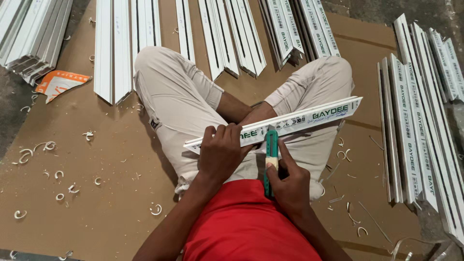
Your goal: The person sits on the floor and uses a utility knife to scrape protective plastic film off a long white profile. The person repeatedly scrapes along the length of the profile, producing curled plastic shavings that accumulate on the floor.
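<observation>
Green-handled utility knife [271, 159] stands upright in the clenched right hand [289, 186], its tip meeting the white plastic trim strip's [285, 122] lower edge, apparently to shave it. Left hand [221, 151] fingers wrap over the strip, steadying it across the crossed legs. The blade itself is hidden; beyond the fingertips, stacked strips [232, 29] run out of frame.

Brown cardboard sheet [96, 193] spread over a grey concrete floor [9, 116] — strewn with curled white shavings [29, 154]. Stacks of white profile strips [415, 121] lie along its edges — an orange paper scrap [60, 83] at upper left.
</observation>
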